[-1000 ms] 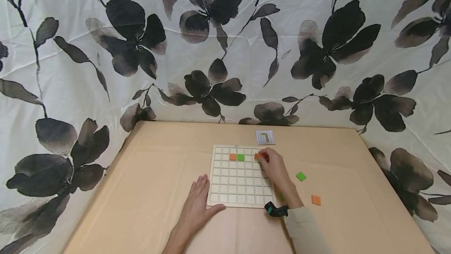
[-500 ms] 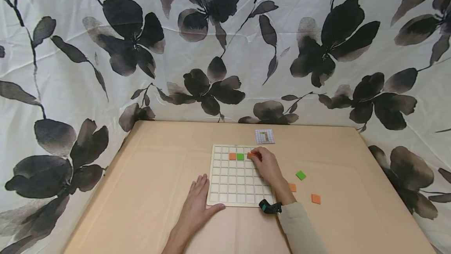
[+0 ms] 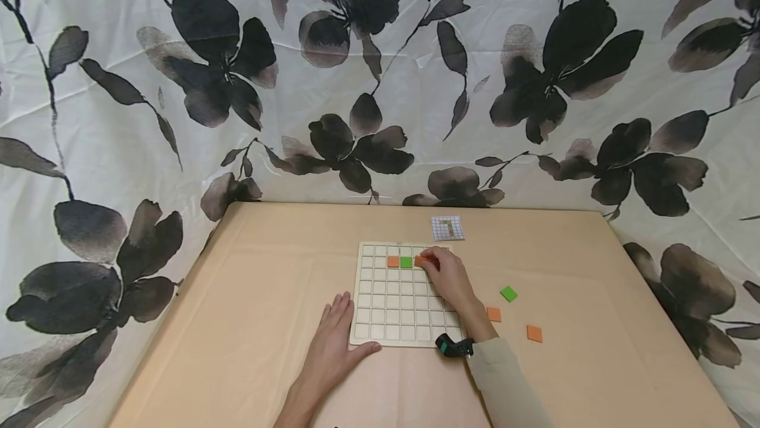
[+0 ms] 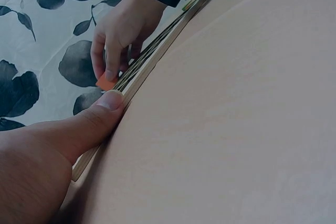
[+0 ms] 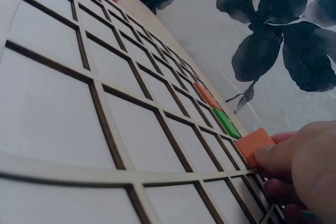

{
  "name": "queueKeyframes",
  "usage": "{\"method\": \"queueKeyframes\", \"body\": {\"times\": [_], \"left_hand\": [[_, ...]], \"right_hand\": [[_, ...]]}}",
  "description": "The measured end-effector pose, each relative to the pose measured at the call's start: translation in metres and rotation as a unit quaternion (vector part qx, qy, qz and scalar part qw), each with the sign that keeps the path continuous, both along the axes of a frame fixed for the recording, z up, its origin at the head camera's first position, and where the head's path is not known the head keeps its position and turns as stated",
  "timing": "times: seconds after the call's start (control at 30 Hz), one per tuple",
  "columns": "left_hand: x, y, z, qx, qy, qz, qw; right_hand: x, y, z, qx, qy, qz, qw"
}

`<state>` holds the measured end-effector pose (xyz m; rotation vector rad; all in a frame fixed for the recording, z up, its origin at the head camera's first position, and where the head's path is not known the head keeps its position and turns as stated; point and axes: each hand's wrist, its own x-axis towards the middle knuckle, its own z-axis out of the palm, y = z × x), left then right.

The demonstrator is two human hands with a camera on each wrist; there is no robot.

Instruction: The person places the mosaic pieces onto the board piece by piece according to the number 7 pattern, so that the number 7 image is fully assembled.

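A pale square grid board [image 3: 386, 299] lies on the table, with an orange tile [image 3: 393, 262] and a green tile [image 3: 406, 262] side by side in a far row. Just right of the green one, my right hand [image 3: 451, 279] pinches another orange tile [image 5: 254, 145] between thumb and fingers; it is tilted over the grid in the right wrist view. My left hand [image 3: 332, 339] lies flat along the board's left side, fingers straight. Its thumb [image 4: 100, 116] touches the board's near edge in the left wrist view. The right hand hides part of the board's right side.
A small printed grid card [image 3: 447, 228] lies behind the board. To the right are a loose green tile [image 3: 508, 293] and two loose orange ones, the nearer tile [image 3: 534, 334] and one by the wrist. A floral cloth [image 3: 356, 85] hangs behind the table [image 3: 237, 283].
My right hand has moved left over the board with its orange tile, coming beside the green one. A loose orange tile beside the wrist has come into sight. The left hand stays in place.
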<state>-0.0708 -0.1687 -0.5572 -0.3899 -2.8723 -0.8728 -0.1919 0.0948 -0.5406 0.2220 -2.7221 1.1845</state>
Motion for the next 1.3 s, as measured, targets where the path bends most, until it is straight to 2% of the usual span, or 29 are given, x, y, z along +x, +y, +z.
{"method": "queueKeyframes", "body": {"times": [1.0,1.17,1.3], "left_hand": [[-0.011,0.014,0.001,-0.004,-0.004,0.016,0.9999],[-0.012,0.017,0.001,-0.002,-0.007,0.021,0.9998],[-0.013,0.019,0.001,-0.003,0.007,0.024,0.9997]], "right_hand": [[-0.021,0.010,-0.007,0.034,0.033,0.023,0.9986],[-0.025,0.012,-0.007,0.037,0.022,0.024,0.9988],[-0.027,0.013,-0.007,0.042,0.018,0.028,0.9986]]}}
